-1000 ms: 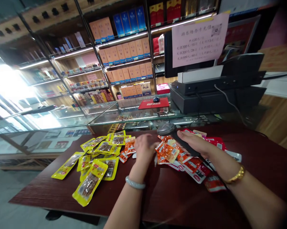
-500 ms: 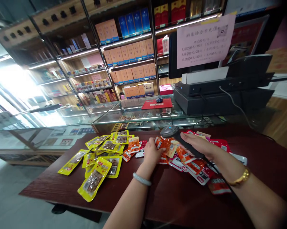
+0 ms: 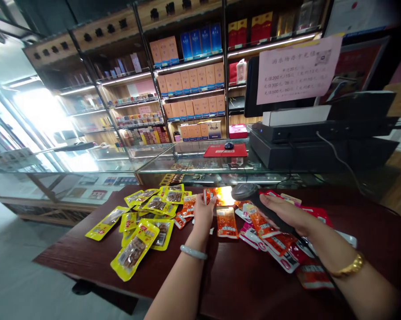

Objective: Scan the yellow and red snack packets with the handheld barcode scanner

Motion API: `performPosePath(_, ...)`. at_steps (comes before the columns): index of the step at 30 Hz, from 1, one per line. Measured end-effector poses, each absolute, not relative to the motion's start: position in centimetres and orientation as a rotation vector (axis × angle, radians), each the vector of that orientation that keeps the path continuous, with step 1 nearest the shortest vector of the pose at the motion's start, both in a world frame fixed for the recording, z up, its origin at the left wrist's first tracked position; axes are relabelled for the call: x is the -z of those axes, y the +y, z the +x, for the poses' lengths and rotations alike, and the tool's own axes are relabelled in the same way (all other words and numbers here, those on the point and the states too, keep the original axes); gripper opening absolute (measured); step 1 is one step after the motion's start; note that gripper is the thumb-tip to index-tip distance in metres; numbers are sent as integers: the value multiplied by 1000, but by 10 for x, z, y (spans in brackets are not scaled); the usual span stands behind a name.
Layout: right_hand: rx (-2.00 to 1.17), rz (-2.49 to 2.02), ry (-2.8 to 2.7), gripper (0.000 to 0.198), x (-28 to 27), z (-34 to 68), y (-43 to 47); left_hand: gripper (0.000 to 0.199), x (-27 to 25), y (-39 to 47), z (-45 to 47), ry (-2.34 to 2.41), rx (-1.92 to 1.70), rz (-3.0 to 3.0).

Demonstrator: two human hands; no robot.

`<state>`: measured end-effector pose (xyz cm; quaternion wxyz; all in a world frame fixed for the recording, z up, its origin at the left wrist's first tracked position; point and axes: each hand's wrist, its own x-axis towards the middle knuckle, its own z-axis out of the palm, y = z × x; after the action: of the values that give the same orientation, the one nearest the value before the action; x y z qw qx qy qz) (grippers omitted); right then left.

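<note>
My right hand [image 3: 282, 211] is closed round the black handle of a barcode scanner [image 3: 245, 191], whose head points left and throws a bright light. In that light, my left hand [image 3: 204, 211] pinches an orange snack packet [image 3: 211, 194] by its left end. Just below lies another orange snack packet [image 3: 227, 223], flat on the dark wooden table [image 3: 183, 275]. More red, pink and orange packets [image 3: 274, 240] are heaped under and around my right hand. Yellow snack packets [image 3: 135, 251] spread across the table's left part, with several orange ones [image 3: 189, 206] beside them.
A glass display counter [image 3: 194, 166] runs behind the table, bearing a computer mouse [image 3: 229, 146] on a red mat [image 3: 214, 151]. At right stand a monitor with a pink paper sign [image 3: 297, 69] and a black cash drawer [image 3: 320, 146]. Shelves of boxed goods [image 3: 190, 80] line the back.
My left hand has lifted an orange packet from the pile to the scanner's front, where a bright light now shines. Another orange packet now lies apart below it. The whole view has shifted slightly.
</note>
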<state>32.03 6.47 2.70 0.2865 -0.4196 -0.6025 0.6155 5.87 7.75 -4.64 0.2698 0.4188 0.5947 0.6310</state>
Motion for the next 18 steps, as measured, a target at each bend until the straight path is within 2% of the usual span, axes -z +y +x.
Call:
performPosePath(4, -1673, -1113, -1534, 56, -26, 321, 65, 37, 36, 73, 52, 1620, -1760, 1074)
performPosePath(7, -1659, -1121, -1524, 55, -24, 321, 67, 38, 21, 69, 39, 1670, -2082, 908)
performPosePath(10, -1674, -1111, -1548, 55, -24, 321, 67, 46, 15, 68, 34, 1424, -2314, 690)
performPosePath(14, -1681, -1104, -1549, 53, -26, 320, 67, 59, 24, 71, 49, 1270, -1976, 557)
performPosePath(18, -1713, -1067, -1543, 50, -27, 322, 66, 55, 32, 67, 63, 1653, -1642, 1053)
